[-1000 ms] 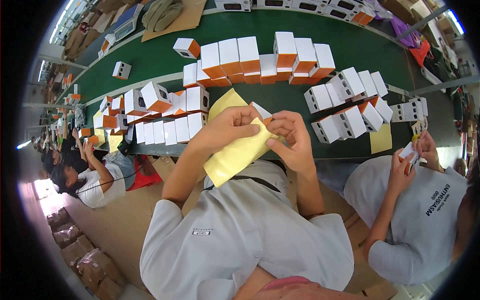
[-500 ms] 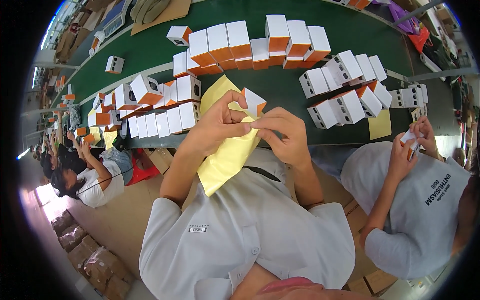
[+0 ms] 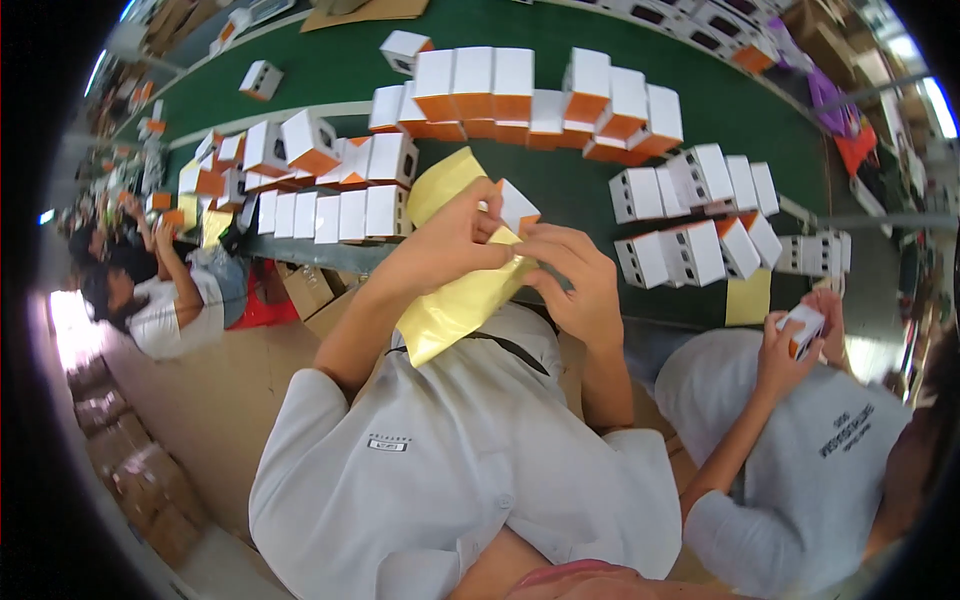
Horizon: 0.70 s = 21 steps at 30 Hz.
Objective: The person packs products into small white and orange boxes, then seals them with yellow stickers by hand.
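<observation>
A glossy pale-yellow sheet hangs below the fingers. Just above the fingertips sits a small white carton with an orange side. Beyond the fingers, white-and-orange cartons stand on a dark green tabletop; the round marks on their faces seem black.

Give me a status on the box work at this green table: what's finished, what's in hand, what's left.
Done, by the look of it: rows of closed white-and-orange boxes stand on the green table. In hand: the left hand and right hand together hold one small box against a yellow sheet. Possibly left: a group of boxes on the right lies with dark open ends showing, and another yellow sheet waits there.
</observation>
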Tool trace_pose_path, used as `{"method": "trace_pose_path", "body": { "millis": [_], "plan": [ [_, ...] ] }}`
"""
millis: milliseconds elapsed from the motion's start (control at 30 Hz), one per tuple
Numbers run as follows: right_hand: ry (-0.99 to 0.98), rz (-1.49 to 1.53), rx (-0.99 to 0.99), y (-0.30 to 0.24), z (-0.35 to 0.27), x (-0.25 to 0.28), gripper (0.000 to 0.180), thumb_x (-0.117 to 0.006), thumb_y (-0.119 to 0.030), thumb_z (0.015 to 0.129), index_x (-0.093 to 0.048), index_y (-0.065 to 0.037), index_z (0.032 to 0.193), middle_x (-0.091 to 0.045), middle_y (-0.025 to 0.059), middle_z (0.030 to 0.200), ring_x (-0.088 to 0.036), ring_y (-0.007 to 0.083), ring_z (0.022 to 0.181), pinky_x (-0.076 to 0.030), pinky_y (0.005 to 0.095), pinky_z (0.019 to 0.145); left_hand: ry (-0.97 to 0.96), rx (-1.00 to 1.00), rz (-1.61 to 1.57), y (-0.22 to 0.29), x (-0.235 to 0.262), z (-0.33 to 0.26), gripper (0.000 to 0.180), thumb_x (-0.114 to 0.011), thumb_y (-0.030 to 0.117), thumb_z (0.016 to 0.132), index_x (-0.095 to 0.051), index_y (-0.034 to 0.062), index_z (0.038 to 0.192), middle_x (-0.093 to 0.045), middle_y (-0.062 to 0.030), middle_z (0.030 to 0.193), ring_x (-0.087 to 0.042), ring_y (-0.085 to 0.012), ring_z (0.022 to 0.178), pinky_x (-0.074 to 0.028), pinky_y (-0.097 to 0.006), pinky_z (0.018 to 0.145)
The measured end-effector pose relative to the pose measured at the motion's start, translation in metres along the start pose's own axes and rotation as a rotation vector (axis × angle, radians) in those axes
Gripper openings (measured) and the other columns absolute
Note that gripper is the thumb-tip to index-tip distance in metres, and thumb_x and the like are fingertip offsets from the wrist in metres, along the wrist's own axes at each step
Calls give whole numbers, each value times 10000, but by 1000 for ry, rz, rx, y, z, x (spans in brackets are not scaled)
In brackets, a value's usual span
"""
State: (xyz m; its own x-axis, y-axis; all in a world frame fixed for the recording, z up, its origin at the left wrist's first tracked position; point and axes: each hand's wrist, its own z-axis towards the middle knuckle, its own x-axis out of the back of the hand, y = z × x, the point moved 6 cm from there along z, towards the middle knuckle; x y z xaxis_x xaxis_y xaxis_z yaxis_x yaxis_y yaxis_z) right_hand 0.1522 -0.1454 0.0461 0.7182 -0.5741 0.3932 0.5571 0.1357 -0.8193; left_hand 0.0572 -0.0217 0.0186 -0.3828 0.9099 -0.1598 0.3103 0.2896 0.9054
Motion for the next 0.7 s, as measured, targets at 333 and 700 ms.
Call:
{"method": "trace_pose_path", "body": {
  "millis": [333, 700],
  "plan": [
    [33, 199, 38, 0, -10, -14, 170, -704, 49, 683, -677, -44, 823, -622, 102, 928, -638, 281, 968, -524, 335, 727, -203, 109, -205, -8, -11, -12, 388, -677, -7, 768, -387, 73, 1012, -633, -69, 859, -586, -78, 772, -450, -211, 681],
    [20, 329, -10, 4, -14, -23, 151, -674, 86, 727, -629, -38, 800, -607, 112, 903, -662, 271, 867, -525, 330, 726, -230, 123, -536, -38, -9, -15, 333, -669, -21, 824, -425, 91, 1022, -654, -83, 896, -643, -99, 810, -511, -222, 692]
  ]
}}
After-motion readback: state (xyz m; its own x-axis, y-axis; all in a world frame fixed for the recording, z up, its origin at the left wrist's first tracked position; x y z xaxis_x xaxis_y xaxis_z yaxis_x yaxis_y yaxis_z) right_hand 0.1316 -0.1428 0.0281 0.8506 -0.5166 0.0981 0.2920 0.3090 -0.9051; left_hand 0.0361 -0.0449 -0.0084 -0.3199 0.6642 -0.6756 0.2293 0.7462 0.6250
